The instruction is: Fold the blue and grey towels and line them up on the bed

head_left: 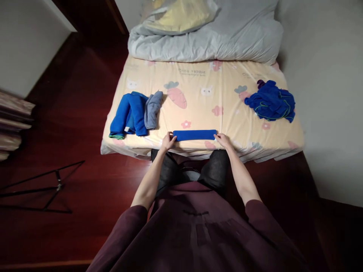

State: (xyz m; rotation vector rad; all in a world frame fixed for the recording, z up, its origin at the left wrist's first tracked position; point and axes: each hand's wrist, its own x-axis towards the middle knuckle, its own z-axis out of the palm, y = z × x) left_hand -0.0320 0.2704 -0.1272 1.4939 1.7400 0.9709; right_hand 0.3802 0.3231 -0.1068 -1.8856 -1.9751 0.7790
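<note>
A blue towel (194,135), folded into a long narrow strip, lies near the front edge of the bed. My left hand (169,141) pinches its left end between thumb and fingers. At the other end, my right hand (222,140) grips the corner, where a small white tag shows. To the left are folded blue towels (137,113), one with a green edge, and a grey-blue towel (153,110) beside them. A crumpled heap of blue towels (271,101) with green trim sits on the right side of the bed.
The bed (198,102) has a pale yellow sheet with carrot and rabbit prints. A grey quilt (241,41) is bunched at its far end, under a yellow item in clear plastic (181,17). Black tripod legs (58,187) stand on the dark red floor at left. A wall flanks the right.
</note>
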